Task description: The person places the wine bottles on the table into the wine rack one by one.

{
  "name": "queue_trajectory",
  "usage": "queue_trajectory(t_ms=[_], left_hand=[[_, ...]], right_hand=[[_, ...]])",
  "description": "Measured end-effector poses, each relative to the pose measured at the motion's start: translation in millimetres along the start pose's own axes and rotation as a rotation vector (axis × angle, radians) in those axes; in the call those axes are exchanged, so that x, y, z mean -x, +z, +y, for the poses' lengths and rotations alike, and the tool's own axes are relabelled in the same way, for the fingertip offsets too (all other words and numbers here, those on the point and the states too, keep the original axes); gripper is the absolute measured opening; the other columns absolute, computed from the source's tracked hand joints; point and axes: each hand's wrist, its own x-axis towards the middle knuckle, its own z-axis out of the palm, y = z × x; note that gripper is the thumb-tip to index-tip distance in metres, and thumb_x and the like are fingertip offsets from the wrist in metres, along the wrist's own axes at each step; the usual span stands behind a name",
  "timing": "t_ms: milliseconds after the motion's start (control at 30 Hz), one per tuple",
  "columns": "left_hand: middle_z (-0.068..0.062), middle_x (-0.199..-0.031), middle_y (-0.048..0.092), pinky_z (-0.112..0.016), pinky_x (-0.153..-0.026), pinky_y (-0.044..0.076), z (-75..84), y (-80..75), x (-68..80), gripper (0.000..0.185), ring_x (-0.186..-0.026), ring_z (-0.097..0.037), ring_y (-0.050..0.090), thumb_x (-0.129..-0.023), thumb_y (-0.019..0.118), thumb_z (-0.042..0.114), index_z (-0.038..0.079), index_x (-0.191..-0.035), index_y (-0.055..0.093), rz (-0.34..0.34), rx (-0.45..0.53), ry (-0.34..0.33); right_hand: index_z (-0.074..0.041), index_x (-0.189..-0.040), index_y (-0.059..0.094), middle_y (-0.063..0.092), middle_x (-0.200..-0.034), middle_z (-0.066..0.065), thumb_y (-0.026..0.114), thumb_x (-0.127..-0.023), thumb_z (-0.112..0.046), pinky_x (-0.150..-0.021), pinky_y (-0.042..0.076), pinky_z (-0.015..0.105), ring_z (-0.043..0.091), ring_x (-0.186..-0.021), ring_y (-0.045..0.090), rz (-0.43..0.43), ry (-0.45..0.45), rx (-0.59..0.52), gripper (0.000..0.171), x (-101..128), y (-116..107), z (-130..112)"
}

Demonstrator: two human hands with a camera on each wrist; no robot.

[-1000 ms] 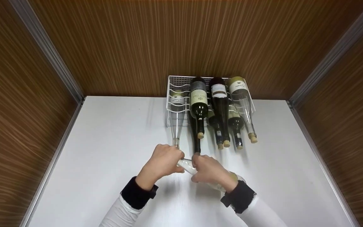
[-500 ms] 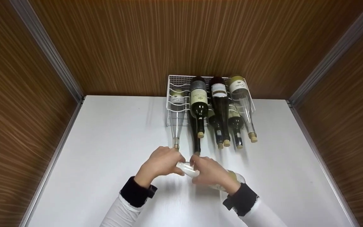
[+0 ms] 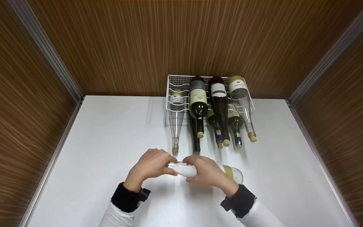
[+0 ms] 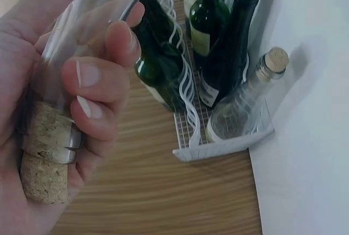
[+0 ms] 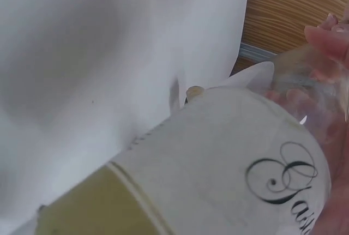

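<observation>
Head view: clear bottle [image 3: 229, 172] lies crosswise, cork leftward; left hand [image 3: 151, 164], right hand [image 3: 205, 172] grasp it.

Wire rack at the back

We're seeing a white wire rack [image 3: 172, 82] sitting against the wood wall [image 3: 175, 41], with corked bottles [image 3: 219, 107] lying in it on a white table [image 3: 105, 142].

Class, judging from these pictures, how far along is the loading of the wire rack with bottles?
Done: several corked bottles already lie in the white wire rack. In hand: the left hand grips the corked neck and the right hand the body of a clear glass bottle. Left: the rack's upper left slot looks empty.
</observation>
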Motion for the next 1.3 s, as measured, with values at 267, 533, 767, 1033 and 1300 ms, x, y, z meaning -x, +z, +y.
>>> queue_trajectory(t_ms=[267, 533, 767, 1033, 1300], left_hand=[[0.015, -0.065, 0.057, -0.028, -0.053, 0.038, -13.8, -5.0, 24.8, 0.035, -0.057, -0.004, 0.046, -0.077, 0.081, 0.042, 0.019, -0.103, 0.078, 0.036, 0.092, -0.055], [0.016, -0.060, 0.052, -0.026, -0.052, 0.036, -22.4, -10.3, 35.5, 0.034, -0.055, -0.002, 0.042, -0.077, 0.082, 0.041, 0.020, -0.104, 0.078, 0.123, 0.136, -0.061], [0.019, -0.070, 0.060, -0.025, -0.056, 0.042, -31.9, -8.6, 38.3, 0.037, -0.062, -0.001, 0.051, -0.076, 0.082, 0.044, 0.023, -0.106, 0.079, 0.184, 0.221, -0.093], [0.018, -0.074, 0.063, -0.026, -0.059, 0.048, -39.3, -2.6, 37.9, 0.038, -0.064, -0.003, 0.056, -0.079, 0.082, 0.041, 0.019, -0.109, 0.078, 0.267, 0.336, -0.099], [0.017, -0.072, 0.062, -0.026, -0.060, 0.051, -40.8, 3.1, 33.3, 0.038, -0.065, -0.005, 0.059, -0.079, 0.082, 0.039, 0.016, -0.110, 0.077, 0.389, 0.435, -0.167]], right_hand=[[-0.015, -0.133, 0.060, 0.060, -0.128, 0.004, 0.083, -0.078, -0.035, -0.091, 0.050, 0.044, 0.024, -0.112, 0.059, 0.079, -0.135, 0.094, 0.063, -3.1, 2.0, -17.7], [-0.013, -0.128, 0.062, 0.059, -0.128, 0.006, 0.082, -0.081, -0.026, -0.096, 0.047, 0.044, 0.024, -0.116, 0.056, 0.241, -0.266, 0.152, 0.053, -1.2, 0.3, -30.3], [-0.013, -0.123, 0.063, 0.058, -0.128, 0.005, 0.081, -0.081, -0.021, -0.099, 0.044, 0.042, 0.023, -0.117, 0.056, 0.358, -0.358, 0.194, 0.047, -2.8, -4.1, -36.2], [-0.009, -0.123, 0.064, 0.062, -0.124, 0.005, 0.079, -0.081, -0.014, -0.098, 0.044, 0.043, 0.023, -0.113, 0.058, 0.460, -0.456, 0.226, 0.045, -3.5, -12.1, -37.4], [-0.004, -0.125, 0.063, 0.059, -0.128, 0.009, 0.078, -0.082, -0.010, -0.105, 0.039, 0.051, 0.026, -0.119, 0.055, 0.553, -0.528, 0.123, 0.045, -2.6, -17.9, -37.8]])
